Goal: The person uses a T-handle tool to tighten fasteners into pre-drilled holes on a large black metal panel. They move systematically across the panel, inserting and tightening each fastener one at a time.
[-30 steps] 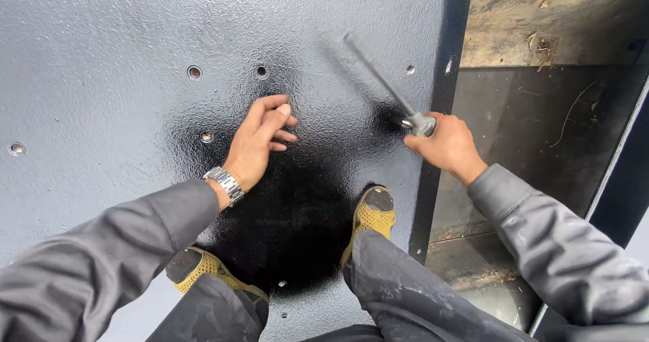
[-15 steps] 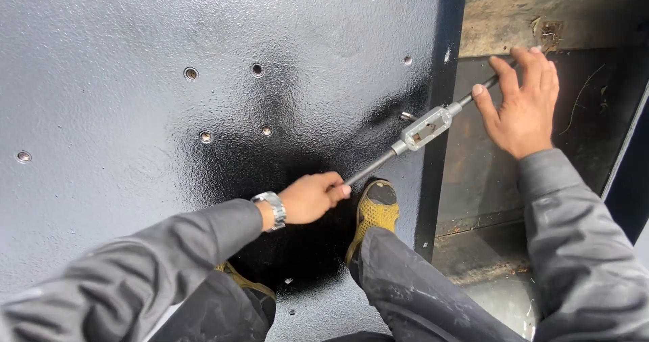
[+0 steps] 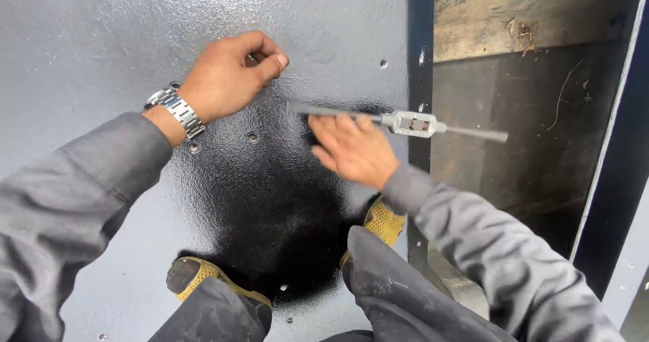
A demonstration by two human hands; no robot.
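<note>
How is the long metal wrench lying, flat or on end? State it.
Flat: the tap wrench lies level across the painted panel's edge, bars pointing left and right. The right hand covers its left bar; the grip is blurred.

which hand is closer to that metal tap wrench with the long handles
Right. The right hand lies on one handle of the tap wrench, blurred, fingers over the bar. The left hand rests apart on the dark painted plate, up and to the left of the wrench.

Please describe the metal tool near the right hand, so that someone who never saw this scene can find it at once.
Start at the large grey painted metal panel with small drilled holes, then go to its dark vertical right edge. Across that edge lies a long silver bar tool with a blocky square middle, the right hand on its left handle. Nothing else there is bright metal and rod-shaped.
</note>
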